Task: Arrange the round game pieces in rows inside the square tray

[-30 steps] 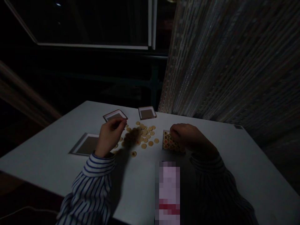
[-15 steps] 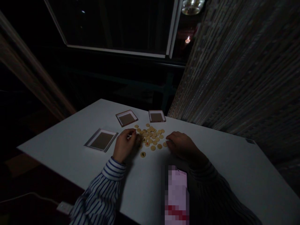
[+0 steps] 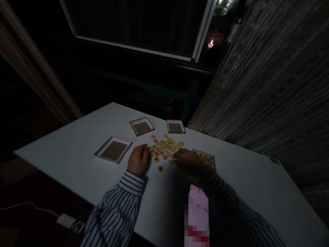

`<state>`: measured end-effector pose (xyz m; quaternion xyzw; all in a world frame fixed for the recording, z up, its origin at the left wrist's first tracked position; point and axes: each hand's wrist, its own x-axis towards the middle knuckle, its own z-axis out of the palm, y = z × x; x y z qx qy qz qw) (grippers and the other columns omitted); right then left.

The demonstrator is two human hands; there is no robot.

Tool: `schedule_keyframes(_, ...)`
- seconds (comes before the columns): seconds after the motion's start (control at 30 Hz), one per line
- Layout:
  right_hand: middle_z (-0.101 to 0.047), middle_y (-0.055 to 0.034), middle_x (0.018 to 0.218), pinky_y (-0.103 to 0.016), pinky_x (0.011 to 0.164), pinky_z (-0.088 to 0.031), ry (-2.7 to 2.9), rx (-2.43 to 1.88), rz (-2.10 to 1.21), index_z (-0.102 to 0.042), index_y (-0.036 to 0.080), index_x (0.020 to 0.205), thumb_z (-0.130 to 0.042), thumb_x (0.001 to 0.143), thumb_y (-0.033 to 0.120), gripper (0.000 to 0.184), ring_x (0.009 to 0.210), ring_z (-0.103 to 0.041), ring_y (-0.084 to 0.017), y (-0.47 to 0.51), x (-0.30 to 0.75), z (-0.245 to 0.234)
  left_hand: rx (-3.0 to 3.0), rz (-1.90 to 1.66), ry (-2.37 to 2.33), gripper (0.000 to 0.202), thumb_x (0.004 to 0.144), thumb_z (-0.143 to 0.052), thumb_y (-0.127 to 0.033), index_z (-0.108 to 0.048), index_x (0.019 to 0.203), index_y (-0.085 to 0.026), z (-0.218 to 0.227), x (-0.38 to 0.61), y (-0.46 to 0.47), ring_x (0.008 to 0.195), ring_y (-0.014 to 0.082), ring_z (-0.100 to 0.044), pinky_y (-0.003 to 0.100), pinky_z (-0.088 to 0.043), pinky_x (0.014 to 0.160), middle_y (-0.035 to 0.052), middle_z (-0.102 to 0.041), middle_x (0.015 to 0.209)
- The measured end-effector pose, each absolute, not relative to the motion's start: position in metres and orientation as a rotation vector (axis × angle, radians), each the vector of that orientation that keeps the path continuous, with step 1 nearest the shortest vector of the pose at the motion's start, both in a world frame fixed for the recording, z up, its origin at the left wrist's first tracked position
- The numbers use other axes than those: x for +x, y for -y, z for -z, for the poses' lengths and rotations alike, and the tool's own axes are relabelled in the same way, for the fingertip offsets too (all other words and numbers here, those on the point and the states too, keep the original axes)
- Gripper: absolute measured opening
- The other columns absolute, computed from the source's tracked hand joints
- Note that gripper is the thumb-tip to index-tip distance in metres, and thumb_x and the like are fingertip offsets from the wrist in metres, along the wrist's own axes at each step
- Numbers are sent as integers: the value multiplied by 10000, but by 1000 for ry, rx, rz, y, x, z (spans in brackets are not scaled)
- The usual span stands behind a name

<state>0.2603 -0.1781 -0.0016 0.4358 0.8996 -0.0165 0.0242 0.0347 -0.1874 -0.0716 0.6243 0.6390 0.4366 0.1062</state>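
A loose pile of round pale wooden game pieces (image 3: 164, 148) with red and black characters lies in the middle of the white table (image 3: 64, 168). My left hand (image 3: 138, 159) is at the pile's left edge, its fingertips by the nearest pieces. My right hand (image 3: 189, 162) reaches the pile's right edge, curled low beside several pieces. Whether either hand holds a piece is hidden. One piece (image 3: 160, 168) lies apart, nearer me. Behind my right hand, a shallow tray of packed pieces (image 3: 205, 158) is partly covered by that hand.
Several shallow square trays with brown bottoms stand on the table, at left (image 3: 113, 150), back (image 3: 142, 126) and back right (image 3: 175, 127). A phone (image 3: 197, 214) lies near the front edge. A dark curtain (image 3: 269, 85) hangs to the right.
My right hand has moved left to the pile, uncovering the tray of pieces. The hands are closer together. The view has shifted slightly.
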Motion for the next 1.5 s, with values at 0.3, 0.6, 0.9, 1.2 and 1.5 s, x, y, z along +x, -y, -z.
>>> schedule_keyframes(0.3,-584,-88,1014,-282,795,-372,-2753,1347,42,-574,168,1017,-443,844,308,259,951,-523,-191,167,237,11,2007,-1224,-1835,294,849,-397,-273,-594,1022,-141,76,45,190,948,212,-578,368,-460,856,98,-652,993)
schedule_keyframes(0.6,-580,-101,1036,-299,791,-389,-2703,1374,-26,-560,165,1005,-437,845,355,278,958,-537,-206,161,223,20,2129,-1152,-1707,264,847,-393,-239,-585,1006,-153,79,53,194,927,223,-573,393,-445,857,94,-647,979)
schedule_keyframes(0.9,-589,-102,983,-313,736,-407,-2736,1324,-60,-575,153,960,-455,825,339,260,923,-554,-223,156,220,25,2147,-1161,-1680,251,836,-418,-222,-580,1012,-144,80,56,194,938,223,-563,385,-432,866,97,-645,989)
schedule_keyframes(1.2,-576,-118,1028,-308,759,-403,-2673,1347,-29,-576,145,981,-445,833,342,279,940,-553,-216,155,216,22,2152,-1140,-1665,251,847,-400,-229,-581,1002,-152,76,56,195,920,224,-569,388,-440,848,92,-649,977)
schedule_keyframes(1.5,-608,-107,979,-312,771,-390,-2757,1380,-110,-564,151,936,-445,814,299,226,911,-558,-216,164,217,13,2133,-1194,-1663,245,839,-408,-218,-585,999,-161,75,58,195,936,220,-580,386,-446,861,89,-652,983)
